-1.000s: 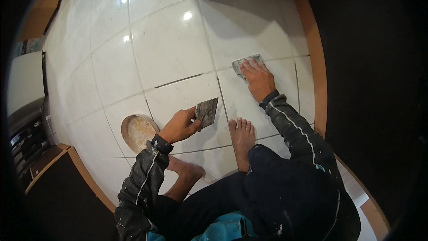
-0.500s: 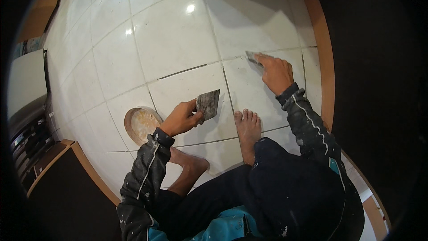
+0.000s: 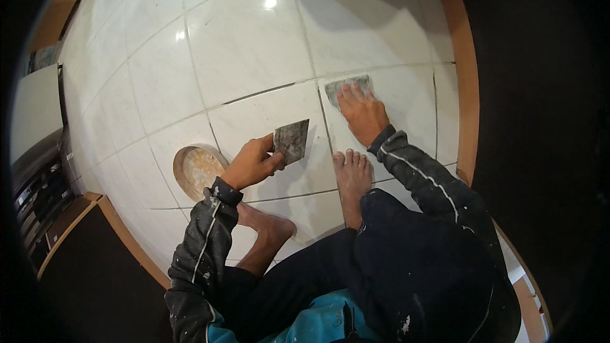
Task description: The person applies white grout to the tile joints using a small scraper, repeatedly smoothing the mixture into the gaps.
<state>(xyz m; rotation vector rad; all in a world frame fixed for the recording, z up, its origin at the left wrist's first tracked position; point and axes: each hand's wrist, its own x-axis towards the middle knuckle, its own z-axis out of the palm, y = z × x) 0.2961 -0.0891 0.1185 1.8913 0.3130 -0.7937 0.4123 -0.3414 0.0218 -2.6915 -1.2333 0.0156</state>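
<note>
My left hand [image 3: 253, 164] is closed on the edge of a flat, squarish grey scraper [image 3: 292, 141], smeared with dried material and held up above the tiles. My right hand [image 3: 363, 114] has its fingers laid across a second grey scraper [image 3: 333, 91], which lies low against a white floor tile [image 3: 400, 105], just right of a dark joint. The thumb of that hand is hidden. Beside my left wrist sits a round, shallow tub [image 3: 198, 168] with whitish and yellowish paste in it.
Dark open joints [image 3: 260, 93] run between several tiles. My bare right foot [image 3: 353, 178] stands between my hands, and my left foot [image 3: 267, 225] is tucked near the tub. Dark panels with wooden edging [image 3: 468, 89] border the floor at right and lower left [image 3: 130, 235].
My right hand has moved left and slightly nearer, and its scraper now shows its broad face against the tile. My left hand and its scraper have shifted only slightly.
</note>
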